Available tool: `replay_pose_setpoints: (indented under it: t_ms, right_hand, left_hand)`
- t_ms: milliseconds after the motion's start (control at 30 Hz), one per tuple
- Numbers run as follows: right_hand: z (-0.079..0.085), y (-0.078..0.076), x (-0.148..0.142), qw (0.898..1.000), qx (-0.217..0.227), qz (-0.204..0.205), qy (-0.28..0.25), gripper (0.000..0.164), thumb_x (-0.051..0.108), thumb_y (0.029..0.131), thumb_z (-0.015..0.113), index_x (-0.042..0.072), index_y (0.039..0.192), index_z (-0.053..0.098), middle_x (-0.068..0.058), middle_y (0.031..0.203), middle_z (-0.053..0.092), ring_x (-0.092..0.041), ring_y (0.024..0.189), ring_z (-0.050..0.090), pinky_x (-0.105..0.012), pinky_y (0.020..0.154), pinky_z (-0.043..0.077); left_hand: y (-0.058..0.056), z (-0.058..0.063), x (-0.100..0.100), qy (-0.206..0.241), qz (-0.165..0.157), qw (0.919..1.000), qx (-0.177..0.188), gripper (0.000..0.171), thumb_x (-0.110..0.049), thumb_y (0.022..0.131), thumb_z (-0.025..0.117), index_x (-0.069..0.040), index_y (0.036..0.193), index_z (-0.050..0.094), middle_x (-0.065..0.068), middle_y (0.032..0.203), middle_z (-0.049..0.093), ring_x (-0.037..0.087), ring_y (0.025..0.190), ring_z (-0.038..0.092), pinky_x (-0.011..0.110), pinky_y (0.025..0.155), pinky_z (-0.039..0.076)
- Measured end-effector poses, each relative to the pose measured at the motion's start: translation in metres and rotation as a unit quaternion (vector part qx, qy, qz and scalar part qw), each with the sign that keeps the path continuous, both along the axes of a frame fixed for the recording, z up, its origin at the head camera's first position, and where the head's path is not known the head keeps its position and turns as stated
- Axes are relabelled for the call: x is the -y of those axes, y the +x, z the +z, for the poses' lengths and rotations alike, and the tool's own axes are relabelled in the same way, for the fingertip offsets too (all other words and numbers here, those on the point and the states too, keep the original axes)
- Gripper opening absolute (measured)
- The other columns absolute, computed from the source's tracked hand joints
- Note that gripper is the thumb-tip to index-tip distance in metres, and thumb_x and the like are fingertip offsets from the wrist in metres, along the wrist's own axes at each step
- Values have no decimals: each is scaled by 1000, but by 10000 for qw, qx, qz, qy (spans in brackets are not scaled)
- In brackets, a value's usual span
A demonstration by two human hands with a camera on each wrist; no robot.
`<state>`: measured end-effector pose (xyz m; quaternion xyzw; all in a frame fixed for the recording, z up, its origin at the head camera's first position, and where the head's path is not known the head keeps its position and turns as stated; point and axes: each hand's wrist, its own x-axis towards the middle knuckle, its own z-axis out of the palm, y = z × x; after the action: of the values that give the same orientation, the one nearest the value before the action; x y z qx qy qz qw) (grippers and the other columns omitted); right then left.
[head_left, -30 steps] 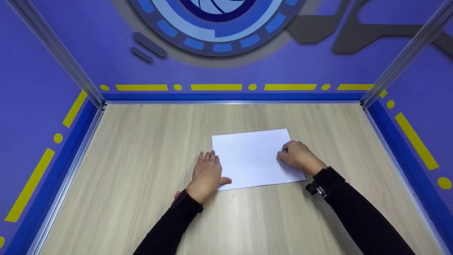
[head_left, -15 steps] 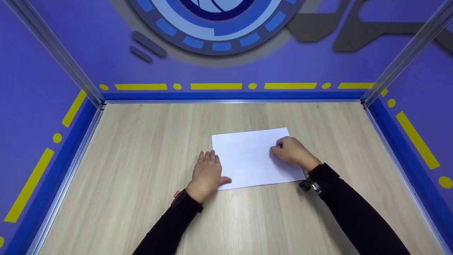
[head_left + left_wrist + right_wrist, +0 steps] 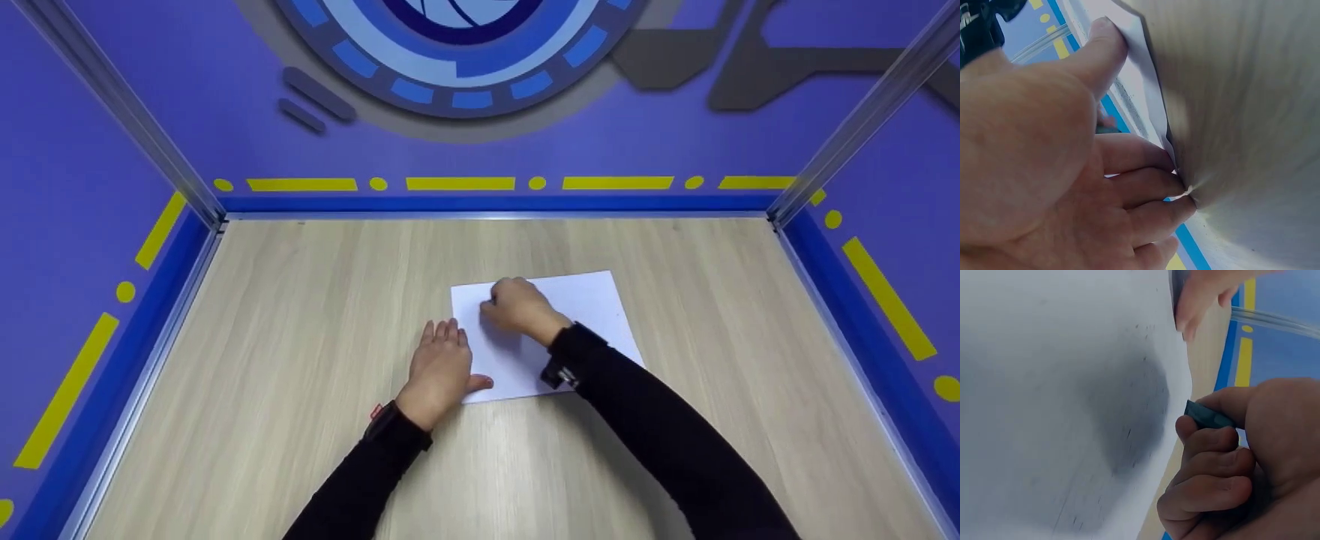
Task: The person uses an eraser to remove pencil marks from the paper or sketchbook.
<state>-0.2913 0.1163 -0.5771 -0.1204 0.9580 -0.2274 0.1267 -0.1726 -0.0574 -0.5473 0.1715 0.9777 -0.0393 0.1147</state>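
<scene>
A white sheet of paper (image 3: 577, 300) lies on the wooden table, slightly angled. My left hand (image 3: 439, 367) rests at its left edge, fingers extended and thumb on the paper. In the left wrist view the fingertips (image 3: 1185, 202) meet the tabletop beside the lifted, wavy paper edge. My right hand (image 3: 521, 309) is over the upper left part of the sheet, fingers curled. Between its thumb and forefinger it pinches a small dark teal eraser (image 3: 1207, 416), seen in the right wrist view; the head view hides most of it. Dark crumbs and faint smudges dot the paper around there.
Blue-purple panels (image 3: 420, 161) with yellow marks wall the table at the back and both sides. Metal rails (image 3: 495, 216) run along the table's edges. Wood-grain tabletop (image 3: 300, 300) surrounds the paper.
My right hand has swept left across the paper with the eraser, from the right edge to the upper left part. The left hand and the sheet have stayed put.
</scene>
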Motion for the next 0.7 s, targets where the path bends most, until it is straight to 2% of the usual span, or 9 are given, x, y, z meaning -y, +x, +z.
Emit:
replay_pose_setpoints:
  t_ms: [33,133,333,400,433,567,633,667,700]
  right_hand:
    - [2,0,7,10000,45,7,77,31,31,99,66,8,79,74,-10,82,72,-27,79,64,-44,76,57]
    - [-19,-13,12,9998,29,111,187,30,31,96,67,13,73,69,-6,78,68,-26,75,61,-42,70,53]
    - [23,9,9,9996,218,40,179,29,27,100,67,10,77,67,-11,89,69,-29,86,62,-46,80,54]
    - [26,12,0,9998,151,6,94,28,25,100,67,9,77,66,-12,89,68,-29,86,61,-46,80,53]
    - [13,6,-10,10000,13,37,2,29,28,99,67,11,76,64,-10,88,68,-27,85,60,-44,79,53]
    - [2,2,-44,9993,-302,25,-196,29,27,97,66,8,76,65,-12,86,68,-28,82,61,-47,77,53]
    - [1,2,-62,9988,-410,-30,-253,28,27,97,65,6,79,68,-13,88,70,-29,83,63,-49,79,56]
    - [13,9,-68,9990,-376,-125,-217,25,24,97,65,4,82,70,-15,89,70,-30,84,63,-51,81,56]
    - [14,10,-78,9988,-375,-179,-242,26,24,98,65,4,83,71,-14,89,70,-30,85,63,-50,81,56]
  left_hand:
    - [0,0,0,24,-9,10000,-35,106,-77,93,69,5,159,54,22,170,51,35,161,48,51,139,31]
    - [1,0,1,49,-42,9999,-113,106,-77,93,69,5,158,55,22,169,53,35,160,49,51,138,32]
    - [1,0,2,-100,-31,9998,-142,107,-80,93,67,4,159,55,21,169,53,34,161,49,51,138,31]
    - [1,-1,2,-114,-30,9998,-140,107,-80,93,66,4,159,55,21,169,53,34,161,49,51,138,31]
    - [2,-1,2,-134,-39,9998,-135,107,-80,93,66,4,159,55,20,169,53,34,160,49,51,138,31]
    - [2,0,0,-246,-53,9996,-135,107,-81,93,65,3,160,54,19,170,53,33,160,49,50,138,32]
    - [2,1,0,-312,-50,9994,-130,108,-81,93,64,2,161,54,19,170,53,32,160,49,50,138,31]
    - [1,1,0,-337,-49,9993,-126,108,-82,94,63,2,161,54,19,170,53,32,160,49,50,138,31]
    - [1,1,0,-356,-45,9993,-112,108,-82,94,63,2,161,53,19,170,52,32,161,49,50,139,31]
